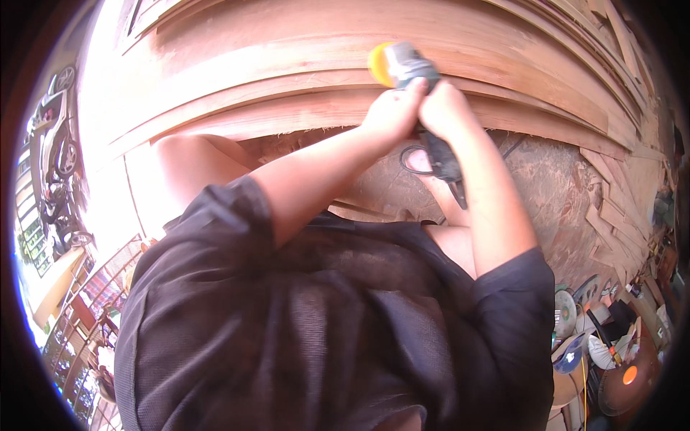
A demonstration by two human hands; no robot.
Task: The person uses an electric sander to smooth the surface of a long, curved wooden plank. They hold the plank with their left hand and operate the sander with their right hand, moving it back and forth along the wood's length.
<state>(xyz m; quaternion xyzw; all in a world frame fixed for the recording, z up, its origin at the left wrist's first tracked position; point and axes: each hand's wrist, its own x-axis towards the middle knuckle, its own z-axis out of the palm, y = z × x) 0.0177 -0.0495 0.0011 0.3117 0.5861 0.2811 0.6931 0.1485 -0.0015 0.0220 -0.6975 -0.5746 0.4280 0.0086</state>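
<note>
Both my hands are closed round an angle grinder (408,66) with a grey metal head, a dark green body and a yellow disc (380,65) on its left side. My left hand (394,111) wraps the front of the body near the head. Just to its right, my right hand (447,109) grips the body too. The tool's black rear end (443,159) hangs below my hands, with a cord trailing from it. Under the disc lie long wooden boards (302,44). Motion blurs the tool, and whether the disc touches the wood I cannot tell.
Stacked planks (560,100) run across the far side. Wood offcuts (611,215) lie at right on the dusty floor (535,190). Saw blades (629,377) and discs crowd the lower right. At left stand a metal rack (83,309) and a motorcycle (63,144).
</note>
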